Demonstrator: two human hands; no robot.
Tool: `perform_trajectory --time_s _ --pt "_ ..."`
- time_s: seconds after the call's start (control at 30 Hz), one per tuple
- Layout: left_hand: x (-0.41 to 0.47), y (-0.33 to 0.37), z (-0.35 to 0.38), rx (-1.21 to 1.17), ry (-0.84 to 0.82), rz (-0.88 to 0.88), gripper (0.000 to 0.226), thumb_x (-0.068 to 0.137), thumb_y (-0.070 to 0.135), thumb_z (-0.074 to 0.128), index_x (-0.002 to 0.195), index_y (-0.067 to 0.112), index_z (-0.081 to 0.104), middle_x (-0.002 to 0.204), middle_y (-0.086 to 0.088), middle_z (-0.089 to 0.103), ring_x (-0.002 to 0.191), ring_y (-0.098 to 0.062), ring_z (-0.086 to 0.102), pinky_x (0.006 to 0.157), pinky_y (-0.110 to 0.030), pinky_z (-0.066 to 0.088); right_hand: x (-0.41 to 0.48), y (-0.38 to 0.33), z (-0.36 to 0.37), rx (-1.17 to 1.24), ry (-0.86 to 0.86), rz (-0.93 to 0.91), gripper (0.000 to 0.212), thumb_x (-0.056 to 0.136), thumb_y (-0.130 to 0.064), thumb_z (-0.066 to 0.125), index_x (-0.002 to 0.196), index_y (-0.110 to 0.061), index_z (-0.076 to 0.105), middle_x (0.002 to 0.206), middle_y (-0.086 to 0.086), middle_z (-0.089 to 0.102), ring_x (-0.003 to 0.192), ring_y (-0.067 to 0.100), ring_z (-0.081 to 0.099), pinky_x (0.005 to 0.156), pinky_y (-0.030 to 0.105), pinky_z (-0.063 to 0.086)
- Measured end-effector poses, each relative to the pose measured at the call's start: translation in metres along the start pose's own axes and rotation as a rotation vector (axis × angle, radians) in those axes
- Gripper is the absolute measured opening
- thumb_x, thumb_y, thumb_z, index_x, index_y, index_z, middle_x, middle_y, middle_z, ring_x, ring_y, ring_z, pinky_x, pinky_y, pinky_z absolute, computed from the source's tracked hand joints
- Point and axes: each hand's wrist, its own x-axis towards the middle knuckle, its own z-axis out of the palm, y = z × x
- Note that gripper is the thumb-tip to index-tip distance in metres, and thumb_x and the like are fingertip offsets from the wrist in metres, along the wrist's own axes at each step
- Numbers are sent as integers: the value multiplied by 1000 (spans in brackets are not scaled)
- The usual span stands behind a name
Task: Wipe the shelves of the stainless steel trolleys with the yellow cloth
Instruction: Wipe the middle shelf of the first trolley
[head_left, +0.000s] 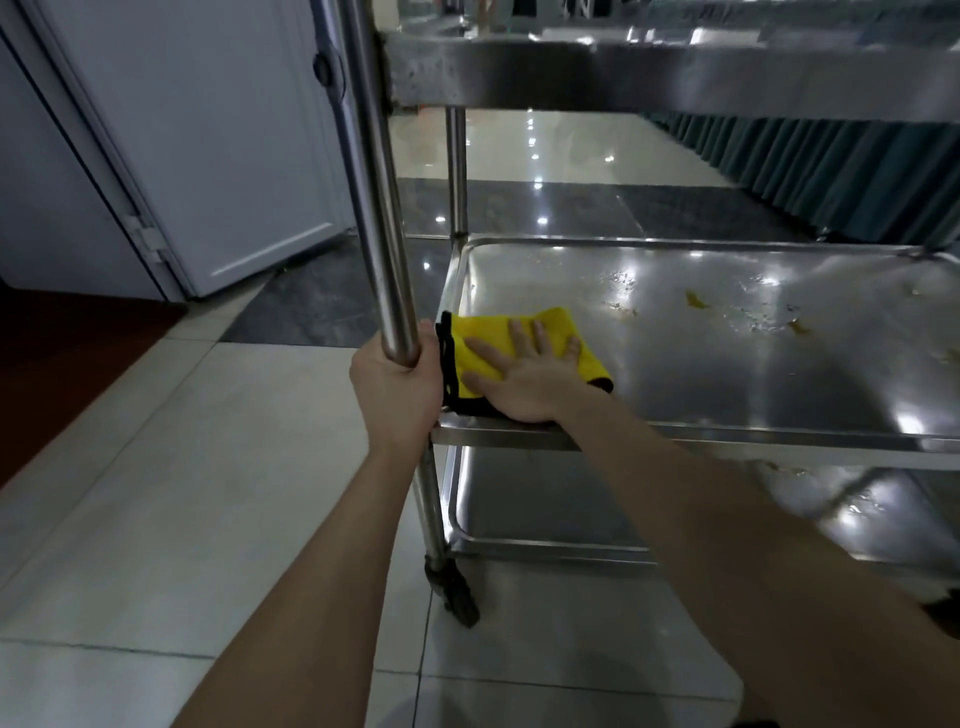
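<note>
**flat palm on the yellow cloth, other hand round the trolley post**

the right fingers (540, 338) lie straight and spread, released rather than clenched, pressing flat on the yellow cloth (485, 332). the right hand (524, 382) covers the middle of the cloth, with its heel at the shelf's near rim. the cloth, folded and edged in black, sits in the near left corner of the middle shelf (727, 353) of the stainless steel trolley (675, 78). beside it, the left hand (395, 384) is clenched round the upright post (374, 208) at that corner, its fingers wrapped about the tube just above shelf level. both forearms are bare.

further right on the middle shelf, well apart from the cloth, are yellowish smears (696, 300) and scattered wet specks. the top shelf (571, 73) runs overhead, and the lower shelf (545, 509) shows beneath. a black caster wheel (460, 597) stands under the near post on the pale tiled floor (156, 493). a white door (208, 156) stands to the left, and dark teal pleated fabric (831, 166) hangs at the far right.
</note>
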Motion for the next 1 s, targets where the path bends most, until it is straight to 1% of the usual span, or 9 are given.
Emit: perform_trajectory --time_s 0.13,0.27,0.37,0.47,0.57,0.7,0.8,0.9,1.0 --pt "-2 0 -1 23 -31 28 53 94 46 68 62 8 50 57 -20 54 52 -35 60 54 -50 54 -35 41 10 35 10 1 68 95 -84 18 158 -68 -2 178 -11 -14 164 23 -17 124 69 -11" --pt "-4 3 -1 64 -33 44 53 97 43 68 63 8 48 56 -14 52 48 -16 52 51 -34 45 -69 128 7 65 24 245 75 88 -88 16 158 -67 -3 177 -15 -14 164 21 -15 126 67 -9" --pt "-17 12 -6 209 34 166 24 98 32 71 88 13 60 78 -1 61 75 -2 61 76 -30 52 -91 163 4 81 37 390 91 73 -96 6 159 -66 -2 177 -15 -15 164 22 -14 125 69 -9" --pt "-55 13 -3 330 281 516 44 94 16 70 133 3 57 130 -18 55 124 -34 53 111 -43 40 -91 157 8 77 65 396 98 68 -97 0 160 -64 -2 177 -12 -14 164 25 -13 123 72 -8" --pt "-94 19 29 341 115 858 40 97 14 64 136 6 58 137 -18 52 126 -40 53 111 -50 42 -88 153 11 82 95 396 97 69 -99 -1 159 -64 -2 178 -11 -14 164 26 -13 122 74 -9" --pt "-81 29 88 571 -299 636 35 106 25 54 133 5 64 135 -17 62 133 -38 54 117 -54 38 -88 153 14 76 98 402 91 76 -101 2 159 -65 -5 177 -12 -16 164 25 -15 121 73 -12" --pt "-52 0 106 954 -523 468 58 113 48 31 145 9 59 154 -20 55 155 -35 36 130 -58 16 -88 154 16 69 89 380 94 73 -100 -1 159 -64 -6 177 -12 -16 164 25 -15 121 73 -11" --pt "-39 -23 109 1026 -610 327 85 105 68 10 161 14 45 171 -18 36 165 -31 17 132 -60 -1 -90 165 13 79 77 330 99 67 -102 1 159 -65 -5 177 -15 -15 164 22 -15 124 71 -9" --pt "-38 -25 110 1012 -633 332 90 102 73 3 167 20 35 177 -14 25 167 -26 8 133 -57 -5 -99 197 1 122 60 351 105 64 -105 7 160 -64 -3 177 -16 -13 164 21 -14 125 69 -7"
